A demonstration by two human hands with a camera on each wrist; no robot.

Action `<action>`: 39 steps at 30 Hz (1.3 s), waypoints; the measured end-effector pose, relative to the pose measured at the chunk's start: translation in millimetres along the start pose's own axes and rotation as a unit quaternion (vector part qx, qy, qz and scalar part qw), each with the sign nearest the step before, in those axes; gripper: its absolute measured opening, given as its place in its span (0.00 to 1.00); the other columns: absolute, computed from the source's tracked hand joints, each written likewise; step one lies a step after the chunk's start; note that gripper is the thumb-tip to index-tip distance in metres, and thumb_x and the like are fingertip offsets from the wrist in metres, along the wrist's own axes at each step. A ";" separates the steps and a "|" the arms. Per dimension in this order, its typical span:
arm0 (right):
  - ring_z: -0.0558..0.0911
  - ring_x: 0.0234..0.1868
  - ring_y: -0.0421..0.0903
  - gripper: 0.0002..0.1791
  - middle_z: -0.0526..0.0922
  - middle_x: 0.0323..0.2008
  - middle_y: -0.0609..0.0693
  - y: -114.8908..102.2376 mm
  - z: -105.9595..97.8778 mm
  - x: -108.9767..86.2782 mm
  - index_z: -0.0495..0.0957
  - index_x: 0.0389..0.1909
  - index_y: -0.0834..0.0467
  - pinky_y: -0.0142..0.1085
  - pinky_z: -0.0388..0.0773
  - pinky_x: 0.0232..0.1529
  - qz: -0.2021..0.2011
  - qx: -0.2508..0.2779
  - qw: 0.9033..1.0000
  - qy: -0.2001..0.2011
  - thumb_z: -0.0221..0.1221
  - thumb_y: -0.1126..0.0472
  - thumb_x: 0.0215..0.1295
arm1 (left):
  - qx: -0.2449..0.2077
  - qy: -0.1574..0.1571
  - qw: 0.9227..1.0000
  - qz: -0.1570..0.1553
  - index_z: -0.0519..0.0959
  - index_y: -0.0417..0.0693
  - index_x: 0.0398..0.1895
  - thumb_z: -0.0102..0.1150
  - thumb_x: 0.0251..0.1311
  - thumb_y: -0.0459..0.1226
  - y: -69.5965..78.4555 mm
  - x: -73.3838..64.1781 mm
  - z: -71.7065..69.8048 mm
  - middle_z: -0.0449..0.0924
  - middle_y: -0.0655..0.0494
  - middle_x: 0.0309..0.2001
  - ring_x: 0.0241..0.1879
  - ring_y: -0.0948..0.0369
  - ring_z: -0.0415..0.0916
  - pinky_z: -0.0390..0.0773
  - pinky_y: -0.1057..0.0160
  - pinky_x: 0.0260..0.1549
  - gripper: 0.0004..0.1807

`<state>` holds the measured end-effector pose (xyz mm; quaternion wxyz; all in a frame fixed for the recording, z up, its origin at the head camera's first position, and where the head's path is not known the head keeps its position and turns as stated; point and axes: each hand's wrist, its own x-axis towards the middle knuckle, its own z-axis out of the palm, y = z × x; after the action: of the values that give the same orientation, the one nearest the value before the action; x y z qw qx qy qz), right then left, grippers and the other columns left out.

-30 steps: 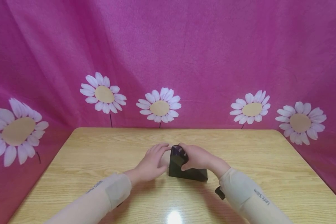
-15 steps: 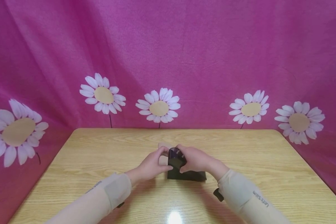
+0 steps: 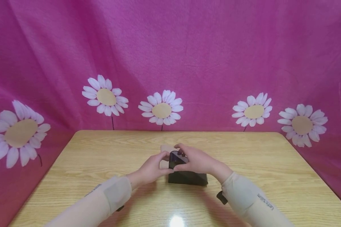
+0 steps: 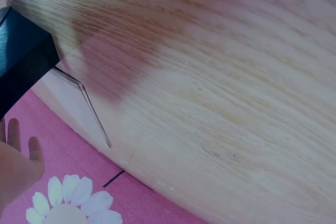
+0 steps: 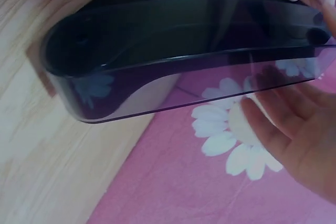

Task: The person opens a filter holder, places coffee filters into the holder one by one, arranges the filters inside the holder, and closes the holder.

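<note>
A black wedge-shaped box (image 3: pixel 187 178) with a smoky see-through lid (image 5: pixel 131 95) stands in the middle of the wooden table (image 3: pixel 113 142). The lid is rounded at one end and curves along the top. My left hand (image 3: pixel 151 168) holds the box's left end, thumb in front and fingers behind. Over its top comes my right hand (image 3: pixel 200 160), thumb on the near side of the lid, fingers curled at the far side. Just behind and left of the box shows a pale flat panel (image 3: pixel 164 147); a thin bent dark edge (image 4: pixel 84 88) runs from the box in the left wrist view.
A magenta curtain (image 3: pixel 207 47) printed with large white daisies hangs behind and beside the table. Both forearms wear beige sleeves (image 3: pixel 245 192), with a small black device (image 3: pixel 222 197) under the right wrist. A light glares on the tabletop near the front.
My left hand has closed in on the box's left end. The right thumb has slid left toward the left thumb, and the box has shifted slightly left and nearer.
</note>
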<state>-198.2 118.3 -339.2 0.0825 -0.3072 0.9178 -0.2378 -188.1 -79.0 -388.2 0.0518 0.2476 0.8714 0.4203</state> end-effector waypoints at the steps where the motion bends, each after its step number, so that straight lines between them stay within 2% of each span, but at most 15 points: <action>1: 0.79 0.42 0.44 0.34 0.81 0.43 0.53 -1.8 -0.5 0.2 0.67 0.57 0.61 0.41 0.75 0.46 -0.012 -0.001 1.000 0.012 0.67 0.51 0.53 | 0.001 0.001 1.000 -0.001 0.72 0.49 0.49 0.65 0.54 0.38 0.0 -0.6 -0.6 0.80 0.55 0.47 0.53 0.54 0.73 0.69 0.49 0.56 0.19; 4: 0.78 0.40 0.42 0.27 0.81 0.40 0.50 -8.3 -1.8 0.7 0.73 0.51 0.60 0.38 0.74 0.44 -0.037 -0.023 0.998 0.036 0.67 0.53 0.52 | -0.002 0.002 1.000 -0.005 0.72 0.50 0.48 0.65 0.54 0.38 -0.8 -2.0 -1.8 0.80 0.57 0.47 0.53 0.56 0.73 0.69 0.50 0.55 0.19; 7: 0.78 0.38 0.40 0.23 0.81 0.38 0.47 -13.0 -1.6 0.7 0.76 0.48 0.59 0.37 0.74 0.42 -0.045 -0.046 0.997 0.043 0.68 0.54 0.51 | -0.005 -0.003 1.000 -0.006 0.72 0.51 0.49 0.65 0.54 0.39 -1.8 -3.5 -2.5 0.80 0.58 0.47 0.53 0.56 0.73 0.68 0.49 0.56 0.19; 15: 0.77 0.38 0.40 0.24 0.81 0.37 0.46 -15.8 -3.0 -0.8 0.76 0.48 0.58 0.36 0.74 0.41 -0.022 -0.036 0.998 0.039 0.68 0.54 0.51 | -0.003 -0.016 0.999 -0.029 0.71 0.55 0.52 0.64 0.55 0.41 -2.2 -7.0 -4.1 0.78 0.61 0.49 0.57 0.57 0.70 0.66 0.48 0.59 0.21; 26: 0.77 0.36 0.39 0.25 0.81 0.36 0.45 -14.2 -8.6 -5.8 0.75 0.49 0.58 0.33 0.72 0.38 -0.024 -0.013 0.998 0.049 0.68 0.54 0.51 | 0.004 -0.013 0.999 -0.038 0.72 0.56 0.50 0.65 0.55 0.41 -3.4 -12.1 -8.7 0.78 0.60 0.48 0.55 0.56 0.72 0.69 0.48 0.56 0.20; 39: 0.78 0.38 0.41 0.26 0.80 0.36 0.45 -10.6 -13.4 -11.2 0.74 0.51 0.58 0.33 0.73 0.39 -0.030 0.004 0.998 0.051 0.68 0.55 0.51 | 0.007 -0.016 1.000 -0.012 0.73 0.53 0.49 0.65 0.54 0.38 -5.3 -15.5 -16.4 0.80 0.62 0.44 0.50 0.59 0.75 0.68 0.49 0.57 0.19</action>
<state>-187.7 122.8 -322.2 0.0294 -0.3217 0.9102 -0.2591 -181.5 -100.8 -383.5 0.0687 0.2437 0.8766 0.4093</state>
